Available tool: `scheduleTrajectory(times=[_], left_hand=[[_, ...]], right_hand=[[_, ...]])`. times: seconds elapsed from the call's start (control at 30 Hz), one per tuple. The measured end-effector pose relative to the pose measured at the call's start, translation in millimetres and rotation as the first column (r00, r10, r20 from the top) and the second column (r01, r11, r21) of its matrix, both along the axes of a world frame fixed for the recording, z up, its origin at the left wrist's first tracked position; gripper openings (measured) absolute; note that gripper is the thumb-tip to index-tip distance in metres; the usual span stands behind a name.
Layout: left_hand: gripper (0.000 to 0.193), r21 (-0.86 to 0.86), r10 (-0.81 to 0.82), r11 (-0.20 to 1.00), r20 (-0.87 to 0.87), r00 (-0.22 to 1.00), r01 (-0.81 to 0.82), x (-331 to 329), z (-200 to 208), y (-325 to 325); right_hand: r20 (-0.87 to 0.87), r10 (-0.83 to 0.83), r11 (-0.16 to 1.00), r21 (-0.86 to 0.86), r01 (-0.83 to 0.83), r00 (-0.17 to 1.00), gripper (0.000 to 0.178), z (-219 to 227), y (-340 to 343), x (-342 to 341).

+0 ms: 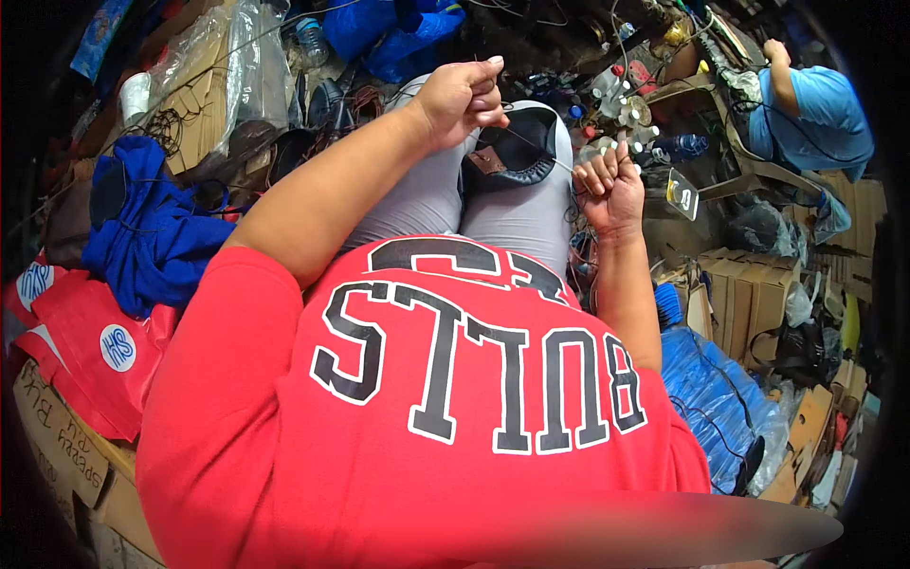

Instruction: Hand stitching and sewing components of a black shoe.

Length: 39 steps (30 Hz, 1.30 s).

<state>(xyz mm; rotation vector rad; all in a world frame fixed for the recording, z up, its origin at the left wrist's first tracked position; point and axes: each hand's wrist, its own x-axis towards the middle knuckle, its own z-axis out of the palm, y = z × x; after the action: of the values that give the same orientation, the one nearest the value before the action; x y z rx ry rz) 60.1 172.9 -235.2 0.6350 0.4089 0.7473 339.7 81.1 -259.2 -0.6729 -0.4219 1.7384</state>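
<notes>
A black leather shoe (517, 163), with a small brown patch on it, lies across my grey-trousered thighs near my knees. Above its left side, my left hand (466, 98) is raised and closed in a pinch. My right hand (609, 188) is curled closed on the shoe's right side, palm turned up, held a little apart from it. A thin pale thread (561, 165) runs from the right hand across the shoe's opening toward the left hand. Its end at the left fingers is hard to see, and whether a needle is held there is too small to tell.
A person in a blue shirt (815, 119) sits at the right. Several bottles (630, 109) stand beyond my right hand. Blue cloth (152, 223) and red bags (90, 351) lie at my left; cardboard (749, 294) and blue plastic sheeting (711, 398) are at my right.
</notes>
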Motion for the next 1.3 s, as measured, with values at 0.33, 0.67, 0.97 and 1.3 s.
scheduleTrajectory(times=[0.33, 0.67, 0.97, 1.3], left_hand=[[0.021, 0.773, 0.559, 0.28, -0.613, 0.558, 0.569, -19, 44, -52], [0.025, 0.804, 0.483, 0.243, -0.585, 0.652, 0.542, 7, 0, -54], [0.024, 0.692, 0.304, 0.541, -0.691, 0.656, 0.478, 14, 21, -20], [0.028, 0.639, 0.196, 0.437, -0.754, 0.626, 0.633, 66, 12, -2]], right_hand=[[0.935, 0.095, 0.935, 0.033, -0.353, 0.342, 0.059, 72, 24, 12], [0.949, 0.288, 0.888, -0.216, -0.407, 0.126, 0.034, 48, 28, -34], [0.961, -0.26, 0.942, 0.273, -0.195, 0.092, 0.032, 53, 4, -56], [0.98, 0.188, 0.924, -0.153, -0.351, 0.066, 0.026, 65, -26, -46]])
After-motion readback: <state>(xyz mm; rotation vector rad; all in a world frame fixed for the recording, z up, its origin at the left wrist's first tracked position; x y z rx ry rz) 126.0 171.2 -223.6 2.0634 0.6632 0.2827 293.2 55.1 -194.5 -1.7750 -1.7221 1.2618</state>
